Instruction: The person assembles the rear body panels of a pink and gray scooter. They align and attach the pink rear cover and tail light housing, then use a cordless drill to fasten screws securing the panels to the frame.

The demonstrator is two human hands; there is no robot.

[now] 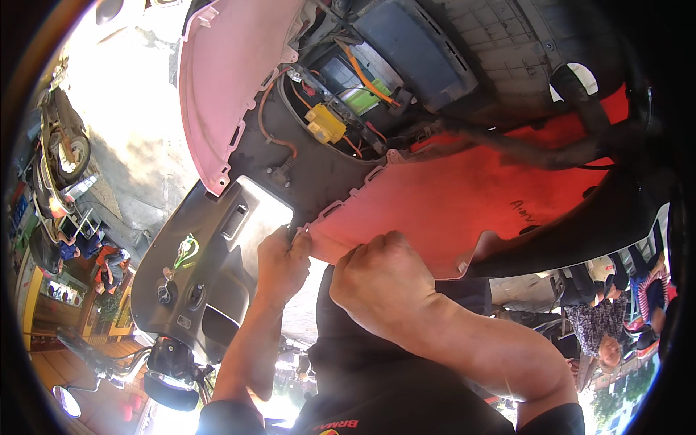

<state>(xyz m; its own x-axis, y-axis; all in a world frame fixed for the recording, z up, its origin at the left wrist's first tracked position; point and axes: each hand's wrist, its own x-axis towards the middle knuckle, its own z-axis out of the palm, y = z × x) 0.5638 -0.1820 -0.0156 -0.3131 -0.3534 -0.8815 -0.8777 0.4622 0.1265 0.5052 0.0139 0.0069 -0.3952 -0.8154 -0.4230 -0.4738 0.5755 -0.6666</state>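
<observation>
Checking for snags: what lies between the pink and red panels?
Head view: dark bodywork, a brown cable and a yellow block lie between pink panel and red panel.

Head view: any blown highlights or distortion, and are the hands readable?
Head view: pavement at upper left burns out to white; fisheye bows the scene, with black around the rim; left hand and right hand readable by the red panel.

from the wearer's head, a wide fisheye view looks down at close range on the left grip [283, 262] and right grip [384, 279], facing the red panel [435, 196] just beyond them; below them it catches the wearer's dark shirt [391, 395], and well right, an upside-down bystander [596, 322].
</observation>
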